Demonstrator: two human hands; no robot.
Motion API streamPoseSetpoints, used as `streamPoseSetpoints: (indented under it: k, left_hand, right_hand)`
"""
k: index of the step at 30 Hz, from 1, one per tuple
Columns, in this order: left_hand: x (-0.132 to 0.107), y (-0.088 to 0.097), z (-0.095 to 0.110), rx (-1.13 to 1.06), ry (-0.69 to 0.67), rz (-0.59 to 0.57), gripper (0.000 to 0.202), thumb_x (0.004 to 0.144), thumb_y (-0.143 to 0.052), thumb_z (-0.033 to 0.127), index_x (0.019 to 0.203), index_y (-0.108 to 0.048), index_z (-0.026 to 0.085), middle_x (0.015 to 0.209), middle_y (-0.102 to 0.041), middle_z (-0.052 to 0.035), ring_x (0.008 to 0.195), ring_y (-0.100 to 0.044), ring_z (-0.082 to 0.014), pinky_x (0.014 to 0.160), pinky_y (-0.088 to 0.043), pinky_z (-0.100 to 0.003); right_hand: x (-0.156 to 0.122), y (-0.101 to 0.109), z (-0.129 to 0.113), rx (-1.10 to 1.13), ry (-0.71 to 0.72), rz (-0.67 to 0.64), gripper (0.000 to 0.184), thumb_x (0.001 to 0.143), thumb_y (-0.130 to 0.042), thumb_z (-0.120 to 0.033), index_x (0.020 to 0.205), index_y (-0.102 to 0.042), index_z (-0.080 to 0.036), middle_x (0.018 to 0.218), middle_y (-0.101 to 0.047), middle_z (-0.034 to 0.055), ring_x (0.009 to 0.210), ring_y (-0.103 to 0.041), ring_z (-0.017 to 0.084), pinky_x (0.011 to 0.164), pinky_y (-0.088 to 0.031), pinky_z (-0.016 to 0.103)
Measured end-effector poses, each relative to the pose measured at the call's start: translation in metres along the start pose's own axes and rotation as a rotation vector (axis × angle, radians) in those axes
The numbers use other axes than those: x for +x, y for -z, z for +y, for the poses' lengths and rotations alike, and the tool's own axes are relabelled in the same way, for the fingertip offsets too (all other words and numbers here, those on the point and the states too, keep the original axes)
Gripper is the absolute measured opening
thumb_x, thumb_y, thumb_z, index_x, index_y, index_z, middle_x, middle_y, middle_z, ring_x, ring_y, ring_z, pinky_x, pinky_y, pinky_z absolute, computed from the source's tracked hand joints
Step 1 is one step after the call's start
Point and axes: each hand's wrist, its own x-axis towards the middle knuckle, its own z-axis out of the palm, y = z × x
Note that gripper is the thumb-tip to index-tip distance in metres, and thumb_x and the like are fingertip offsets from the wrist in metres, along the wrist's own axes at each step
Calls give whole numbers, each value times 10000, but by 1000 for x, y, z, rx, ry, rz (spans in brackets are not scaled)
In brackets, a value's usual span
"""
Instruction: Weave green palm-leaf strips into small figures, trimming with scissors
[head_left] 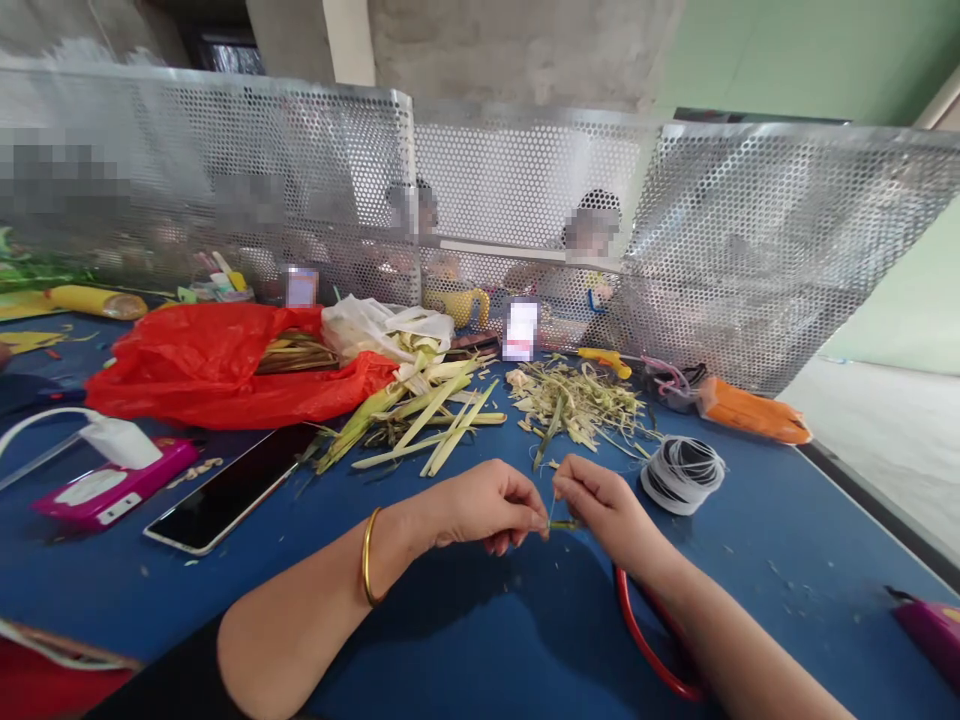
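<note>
My left hand [501,508] pinches one end of a thin green plant strip [564,524] above the blue table [465,620]. Close beside it, my right hand [604,510] has its fingers closed on a fine pale thread [553,500] that runs down to the strip. The strip's far end passes behind my right hand. A red curved handle [634,635] lies partly hidden under my right forearm. To the right of that hand stands a spool of white thread [682,475].
Behind my hands lie long pale-green leaf strips [442,425] and a heap of shredded trimmings [581,400]. At left are a red plastic bag [187,365], a phone [232,490] and a magenta power strip [112,490]. A perforated metal screen [525,170] borders the table's back.
</note>
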Motion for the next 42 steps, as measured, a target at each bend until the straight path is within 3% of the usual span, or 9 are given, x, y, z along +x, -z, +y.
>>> streamPoseSetpoints:
  k: [8,11,16,19,22,27,32,37,42]
  left_hand:
    - [7,-7,-4,-372,152,113,247,653,-717,359,717,-605,148,568,-592,17,485,-539,-97,472,-422,-215]
    - [8,-7,-4,-493,173,121,311,636,-753,397,731,-602,143,677,-636,-2,557,-579,-104,505,-440,-220]
    - [8,-4,-5,-630,173,77,307,650,-778,366,819,-624,161,747,-634,12,641,-597,-102,548,-468,-210]
    - [7,-4,-4,-695,178,40,212,713,-738,308,823,-636,157,751,-653,-7,669,-604,-103,584,-488,-209]
    - [6,-6,-2,-778,195,68,98,802,-638,229,846,-662,144,804,-686,-32,741,-640,-126,619,-512,-223]
    - [10,-5,-3,-954,232,176,150,875,-535,175,850,-663,100,829,-705,-71,776,-663,-149,718,-548,-264]
    - [14,-3,-8,-1054,193,138,133,878,-533,148,881,-651,87,827,-709,-93,747,-673,-160,785,-552,-319]
    - [16,-7,-10,-1086,169,126,160,896,-509,152,848,-645,82,774,-696,-81,664,-661,-139,732,-548,-276]
    - [19,-14,-11,-1094,178,153,169,899,-506,141,795,-633,100,693,-659,-46,601,-632,-118,696,-543,-256]
  right_hand:
    - [-9,-2,-14,-391,307,221,212,943,-426,-239,823,-595,-202,846,-545,55,744,-516,158,677,-407,281]
    - [-9,-4,-15,-148,284,252,240,954,-429,-258,775,-579,-202,847,-560,58,760,-544,158,680,-442,278]
    - [-5,-14,-8,407,5,129,259,964,-427,-384,846,-559,-195,644,-597,-3,557,-549,131,555,-451,266]
    - [-4,-18,-6,520,-36,105,280,948,-455,-414,773,-505,-202,612,-558,-34,543,-553,122,572,-453,266]
    - [-5,-19,-3,426,-5,151,267,945,-467,-383,743,-469,-209,613,-496,-57,545,-517,103,592,-432,253]
    - [-7,-20,0,125,0,188,130,922,-476,-305,844,-511,-206,684,-514,-35,610,-508,117,572,-406,239]
    - [-7,-20,-5,-102,28,194,113,867,-515,-222,800,-602,-197,666,-525,-20,634,-502,130,592,-383,242]
    - [-4,-23,-5,-104,1,184,97,814,-633,-248,819,-721,-208,656,-507,-13,635,-502,135,589,-383,241]
    - [-5,-29,-1,-127,-38,147,147,807,-611,-195,694,-704,-210,644,-518,-2,665,-505,147,592,-366,246]
